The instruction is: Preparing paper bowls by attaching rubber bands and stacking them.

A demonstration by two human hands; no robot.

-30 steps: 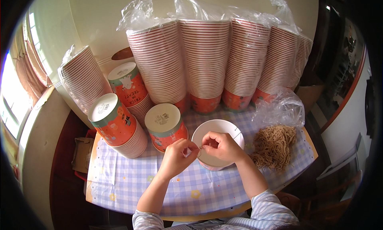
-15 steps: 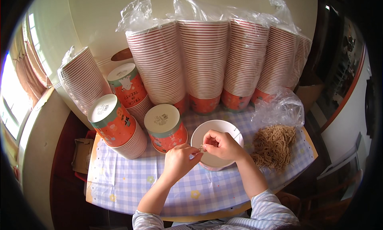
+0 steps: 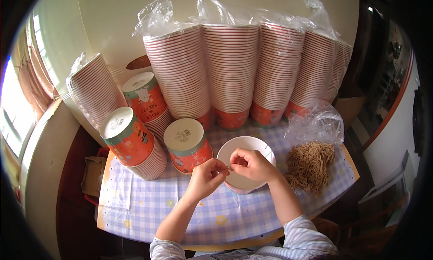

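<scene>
An upright paper bucket, white inside, stands in front of me; a small thin bit of something shows on its right inner wall. Over its front left rim my two hands meet fingertip to fingertip. My left hand pinches a short piece of thin tan cord, and my right hand pinches the same cord from the other side. Most of the cord is hidden by the fingers. To the right of the bucket lies a tangled heap of tan cords.
Upside-down orange printed buckets stand left of the open one. Tall bagged bucket stacks line the back, with another bagged stack at far left. Crumpled clear plastic lies behind the cords. A checked cloth covers the table.
My left hand has turned slightly and its fingers have drawn up, still at the cord. The right hand is almost where it was.
</scene>
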